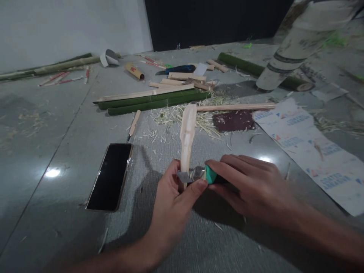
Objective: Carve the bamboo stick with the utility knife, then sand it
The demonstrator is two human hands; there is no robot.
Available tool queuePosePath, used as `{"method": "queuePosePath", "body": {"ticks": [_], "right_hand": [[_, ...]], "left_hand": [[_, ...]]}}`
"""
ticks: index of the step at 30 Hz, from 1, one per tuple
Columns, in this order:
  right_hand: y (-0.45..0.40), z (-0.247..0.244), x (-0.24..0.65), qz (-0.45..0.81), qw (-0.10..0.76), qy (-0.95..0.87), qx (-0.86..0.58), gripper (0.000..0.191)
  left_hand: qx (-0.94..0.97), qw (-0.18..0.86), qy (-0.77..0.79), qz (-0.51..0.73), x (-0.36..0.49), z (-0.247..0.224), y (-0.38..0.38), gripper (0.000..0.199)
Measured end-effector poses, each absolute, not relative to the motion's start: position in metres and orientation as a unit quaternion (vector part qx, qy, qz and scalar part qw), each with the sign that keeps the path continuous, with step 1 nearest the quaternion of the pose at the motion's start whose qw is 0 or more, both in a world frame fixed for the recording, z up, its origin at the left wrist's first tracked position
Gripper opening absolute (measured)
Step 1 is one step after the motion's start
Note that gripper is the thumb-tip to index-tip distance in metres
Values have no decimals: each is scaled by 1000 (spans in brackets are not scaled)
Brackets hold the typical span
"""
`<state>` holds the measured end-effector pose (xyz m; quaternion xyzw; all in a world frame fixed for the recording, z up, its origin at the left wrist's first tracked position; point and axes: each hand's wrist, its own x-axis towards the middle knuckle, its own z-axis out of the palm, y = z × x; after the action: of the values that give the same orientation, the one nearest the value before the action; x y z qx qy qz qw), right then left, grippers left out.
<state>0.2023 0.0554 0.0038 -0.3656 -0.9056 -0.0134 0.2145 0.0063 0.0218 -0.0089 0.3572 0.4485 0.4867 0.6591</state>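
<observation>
My left hand is closed around the lower end of a pale carved bamboo piece, which points away from me and widens toward its far end. In my right hand is a knife with a green-and-black handle. Its blade lies across the bamboo just above my left fingers, and my left thumb presses near the base of the blade. The fingers of my right hand hide most of the handle. Beyond the bamboo piece, pale shavings are strewn over the floor.
A phone and a wooden-handled tool lie at left. Split green bamboo, a blue-handled knife and wood strips lie ahead. Sandpaper sheets and a dark red piece are at right, below a bamboo pole.
</observation>
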Motion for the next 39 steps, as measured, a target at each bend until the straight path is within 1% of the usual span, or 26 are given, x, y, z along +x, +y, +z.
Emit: {"method": "queuePosePath", "body": {"ticks": [5, 9, 13, 20, 23, 28, 34, 39], "right_hand": [[51, 7, 199, -26, 230, -898, -374, 20], [49, 10, 195, -3, 237, -890, -389, 21], [48, 10, 194, -4, 240, -889, -391, 20], [47, 12, 196, -20, 243, -888, -391, 17], [46, 13, 196, -40, 241, -887, -393, 17], [45, 16, 194, -50, 238, -885, -397, 17], [46, 19, 191, -61, 238, -883, -401, 22], [47, 17, 191, -50, 236, -879, -412, 24]], "left_hand": [[340, 657, 473, 478, 6, -12, 17, 29], [352, 629, 517, 462, 5, -15, 15, 33], [365, 607, 533, 463, 6, -13, 16, 31], [309, 649, 508, 475, 8, -8, 19, 25], [297, 656, 515, 465, 8, -8, 18, 29], [293, 656, 531, 450, 8, -8, 16, 41], [289, 659, 529, 451, 11, -6, 16, 42], [342, 625, 536, 453, 8, -9, 15, 39]]}}
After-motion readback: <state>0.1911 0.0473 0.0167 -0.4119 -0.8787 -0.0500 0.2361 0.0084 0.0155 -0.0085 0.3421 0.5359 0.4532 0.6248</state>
